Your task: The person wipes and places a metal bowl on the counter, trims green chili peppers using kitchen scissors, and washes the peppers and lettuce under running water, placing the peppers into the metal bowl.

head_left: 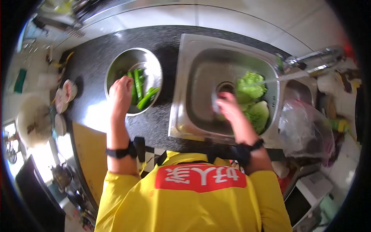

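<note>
Long green vegetables (139,85), which look like peppers, lie in a round metal bowl (155,69) on the dark counter. At the bowl's left side is my left hand (121,91), its fingers curled together beside the green pieces; whatever they hold is hidden. My right hand (228,105) reaches into the steel sink (199,85) near the drain (225,87). Its fingers are blurred, with something pale at their tips that I cannot make out. Leafy green lettuce (251,87) rests along the sink's right side.
A faucet (313,62) reaches in from the right above the sink. A clear plastic bag (305,127) sits right of the sink. Small bowls (68,91) stand at the counter's left edge, and a white wall (224,17) rises behind.
</note>
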`<state>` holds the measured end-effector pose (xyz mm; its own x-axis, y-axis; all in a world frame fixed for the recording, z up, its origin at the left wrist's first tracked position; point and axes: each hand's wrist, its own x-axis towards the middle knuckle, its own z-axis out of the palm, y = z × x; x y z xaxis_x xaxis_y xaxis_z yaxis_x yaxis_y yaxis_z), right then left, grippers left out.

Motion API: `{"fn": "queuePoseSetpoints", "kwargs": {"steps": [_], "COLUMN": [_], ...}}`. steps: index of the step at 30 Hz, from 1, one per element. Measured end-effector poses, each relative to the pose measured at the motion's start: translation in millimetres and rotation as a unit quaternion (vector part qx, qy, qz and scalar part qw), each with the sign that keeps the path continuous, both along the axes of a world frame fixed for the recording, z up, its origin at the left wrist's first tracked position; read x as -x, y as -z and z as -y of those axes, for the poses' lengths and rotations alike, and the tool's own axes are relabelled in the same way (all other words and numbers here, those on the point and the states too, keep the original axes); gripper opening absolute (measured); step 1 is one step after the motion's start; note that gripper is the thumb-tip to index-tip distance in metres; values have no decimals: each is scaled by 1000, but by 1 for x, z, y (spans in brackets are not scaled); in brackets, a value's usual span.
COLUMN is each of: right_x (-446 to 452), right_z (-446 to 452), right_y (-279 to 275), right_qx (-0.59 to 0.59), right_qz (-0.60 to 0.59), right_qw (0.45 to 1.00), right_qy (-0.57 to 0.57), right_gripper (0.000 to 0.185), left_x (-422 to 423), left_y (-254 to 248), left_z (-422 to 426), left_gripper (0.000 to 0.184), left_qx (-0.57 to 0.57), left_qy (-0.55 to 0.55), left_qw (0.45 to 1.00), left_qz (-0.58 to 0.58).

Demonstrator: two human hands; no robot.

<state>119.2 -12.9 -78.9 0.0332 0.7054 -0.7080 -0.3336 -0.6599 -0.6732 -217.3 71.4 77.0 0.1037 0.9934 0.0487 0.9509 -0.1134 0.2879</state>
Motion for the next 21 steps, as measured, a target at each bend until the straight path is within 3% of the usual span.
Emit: {"fn": "queuePoseSetpoints", "kwargs": {"steps": [1, 2, 5, 10, 12, 15, 17, 21], "right_x": [-6, -23, -53, -91, -95, -92, -91, -97], "right_z": [4, 11, 32, 46, 45, 45, 46, 49], "right_y": [-50, -56, -89, -84, -82, -83, -89, -86], "right_qx": [29, -11, -73, -76, -95, -101, -95, -72], "right_qz": [-54, -129, -135, -183, -267, -293, -318, -394], "right_qw": [997, 991, 984, 967, 945, 934, 925, 894], "right_qy": [54, 38, 88, 159, 164, 175, 183, 200], "right_gripper": [42, 41, 33, 33, 32, 35, 38, 42], "left_x": [11, 20, 45, 17, 20, 27, 25, 35], "left_y": [3, 11, 33, 41, 48, 59, 37, 20], "left_z": [-7, -13, -39, -58, -58, -59, -52, -43], "left_gripper": [14, 12, 21, 35, 36, 38, 34, 29], "left_qx": [35, 15, 61, 214, 186, 154, 305, 340], "left_qy": [-11, -18, -17, -55, -2, 69, -99, -107], "left_qw": [999, 1000, 997, 973, 977, 973, 941, 926], "left_qz": [-16, -9, -39, -67, -104, -157, 110, 127]}}
